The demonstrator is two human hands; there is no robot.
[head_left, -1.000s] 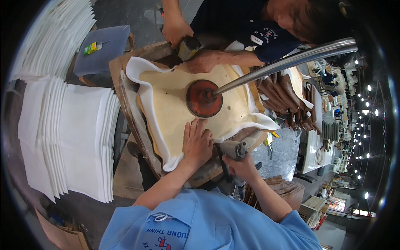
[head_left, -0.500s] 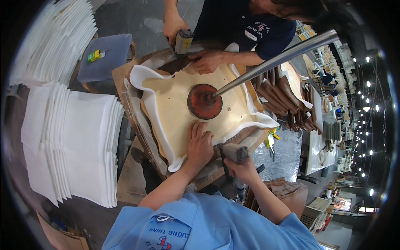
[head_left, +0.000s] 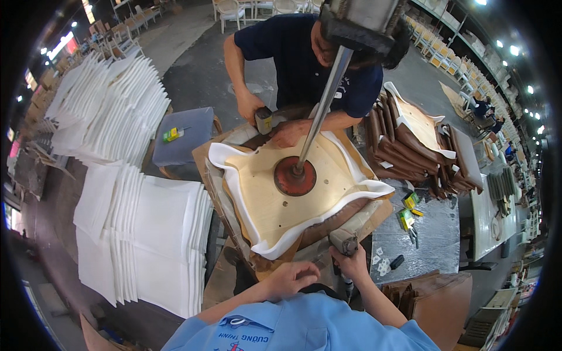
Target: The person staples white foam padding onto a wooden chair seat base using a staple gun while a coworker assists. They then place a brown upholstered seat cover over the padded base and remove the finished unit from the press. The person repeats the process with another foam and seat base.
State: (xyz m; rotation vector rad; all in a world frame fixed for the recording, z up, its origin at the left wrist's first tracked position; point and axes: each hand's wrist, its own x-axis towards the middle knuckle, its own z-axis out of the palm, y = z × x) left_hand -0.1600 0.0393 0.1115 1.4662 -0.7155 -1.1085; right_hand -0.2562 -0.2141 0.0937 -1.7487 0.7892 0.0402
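A pale wooden seat board [head_left: 252, 175], edged with white padding [head_left: 272, 250], lies face up under a metal rod with a red round foot [head_left: 295, 175] pressed on its middle. Brown upholstery [head_left: 333, 223] shows along its near edge. My right hand [head_left: 352, 264] is closed around a staple gun [head_left: 344, 241], its head close to the near right edge. In front of my body, just off the near corner, my left hand [head_left: 291, 279] hovers with loosely bent fingers and nothing visible in it. Across the board, a co-worker grips another staple gun [head_left: 263, 120] and touches the far edge.
Stacks of white padding sheets [head_left: 167, 234] stand on the left, beside a grey-blue cushioned stool [head_left: 182, 137] bearing a small box. Brown covered seats [head_left: 404, 146] are piled at the right. Nearer lies a plastic-covered table [head_left: 430, 234] with small boxes and a black object.
My left hand has come off the board and drawn back toward my body. The right hand's staple gun has shifted slightly away from the near edge. The view has tilted up.
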